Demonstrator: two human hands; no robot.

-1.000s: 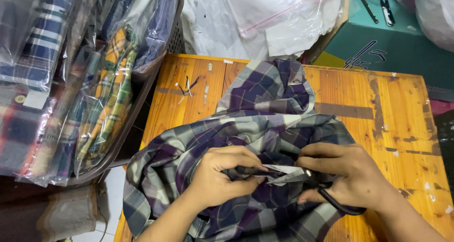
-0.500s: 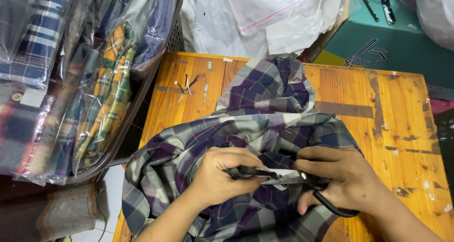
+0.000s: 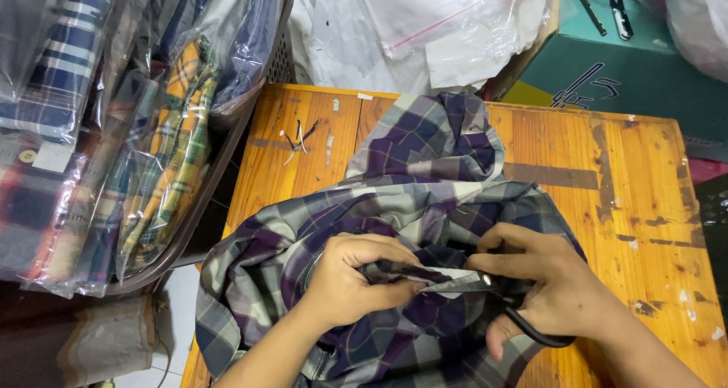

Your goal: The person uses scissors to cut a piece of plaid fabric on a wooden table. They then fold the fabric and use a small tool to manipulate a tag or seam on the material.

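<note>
A purple, grey and white plaid shirt lies crumpled on an orange wooden table. My left hand pinches a fold of the shirt near its middle. My right hand grips black-handled scissors, whose blades point left into the pinched fold, just beside my left fingers. The blade tips are partly hidden by the cloth.
A basket at the left holds several folded plaid shirts in clear bags. Clear plastic bags lie behind the table. A teal box at the back right carries small snips. Thread scraps lie on the table.
The scissors have edged slightly left along the fold between my hands. Both hands have stayed on the shirt in nearly the same place.
</note>
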